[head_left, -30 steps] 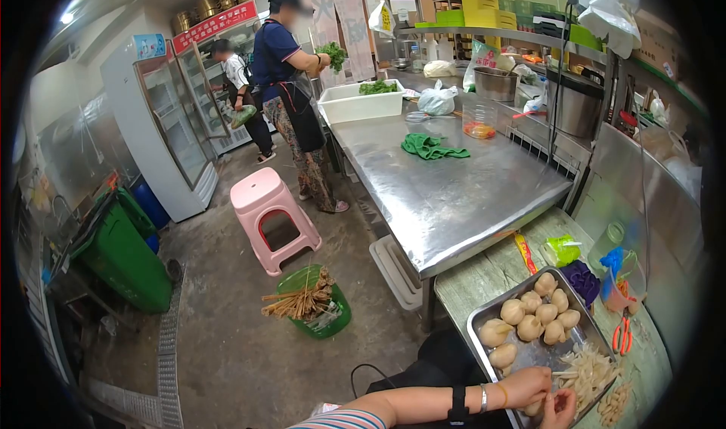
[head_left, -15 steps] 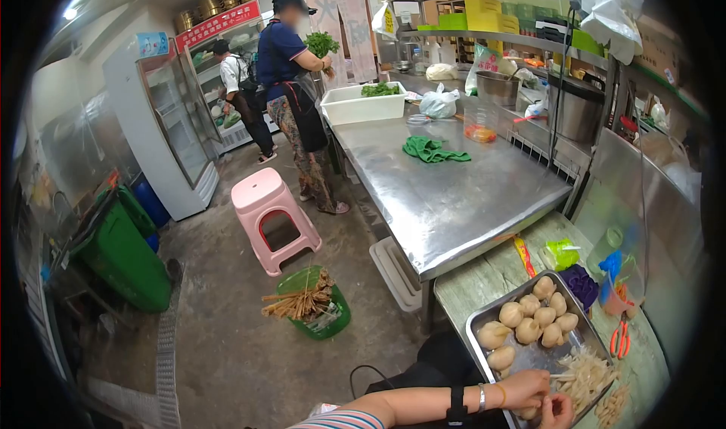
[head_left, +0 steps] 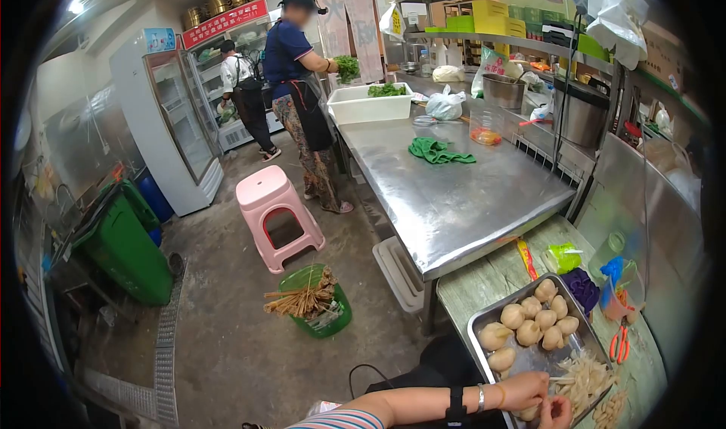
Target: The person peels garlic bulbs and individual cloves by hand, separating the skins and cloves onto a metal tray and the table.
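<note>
The person's left hand (head_left: 522, 390) and right hand (head_left: 556, 412) meet over the near end of a steel tray (head_left: 533, 359), fingers bent and pinched close together; what they grip is largely hidden, though it may be a pale bulb, so their hold cannot be told for sure. Whole bulbs (head_left: 528, 333) lie loose across the tray's far and left parts, and a heap of pale strips (head_left: 582, 376) lies at its right side. The tray rests on a bench (head_left: 484, 289), with a purple cloth (head_left: 582, 289) just beyond its far right edge and a red-handled tool (head_left: 619, 344) to the right
</note>
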The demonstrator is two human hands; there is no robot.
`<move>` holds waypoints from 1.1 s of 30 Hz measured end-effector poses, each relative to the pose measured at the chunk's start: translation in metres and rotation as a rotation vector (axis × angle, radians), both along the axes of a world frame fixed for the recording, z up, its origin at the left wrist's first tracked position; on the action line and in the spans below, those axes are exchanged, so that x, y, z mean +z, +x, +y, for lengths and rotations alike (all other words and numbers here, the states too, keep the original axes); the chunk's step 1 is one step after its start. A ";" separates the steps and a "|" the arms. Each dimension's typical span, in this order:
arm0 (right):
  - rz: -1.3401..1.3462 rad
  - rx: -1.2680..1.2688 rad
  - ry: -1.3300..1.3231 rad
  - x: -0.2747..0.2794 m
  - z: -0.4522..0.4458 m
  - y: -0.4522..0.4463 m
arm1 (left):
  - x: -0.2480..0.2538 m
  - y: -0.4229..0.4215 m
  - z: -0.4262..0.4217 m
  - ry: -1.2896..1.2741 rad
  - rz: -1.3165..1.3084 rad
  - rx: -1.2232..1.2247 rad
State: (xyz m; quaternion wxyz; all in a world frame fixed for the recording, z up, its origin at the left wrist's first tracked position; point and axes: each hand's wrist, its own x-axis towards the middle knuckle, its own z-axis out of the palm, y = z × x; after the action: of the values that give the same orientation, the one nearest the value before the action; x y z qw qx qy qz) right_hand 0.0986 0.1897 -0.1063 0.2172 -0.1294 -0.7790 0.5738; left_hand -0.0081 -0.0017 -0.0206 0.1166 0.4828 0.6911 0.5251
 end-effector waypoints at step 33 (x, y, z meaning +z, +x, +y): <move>0.085 -0.034 0.604 0.097 -0.066 0.009 | 0.005 0.012 -0.004 0.034 0.388 0.156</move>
State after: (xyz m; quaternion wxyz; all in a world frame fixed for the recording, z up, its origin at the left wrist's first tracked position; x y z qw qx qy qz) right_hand 0.1074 0.1239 -0.0094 0.2878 -0.0477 -0.9022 0.3176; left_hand 0.0035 -0.0053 -0.0159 -0.0675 0.5219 0.7269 0.4411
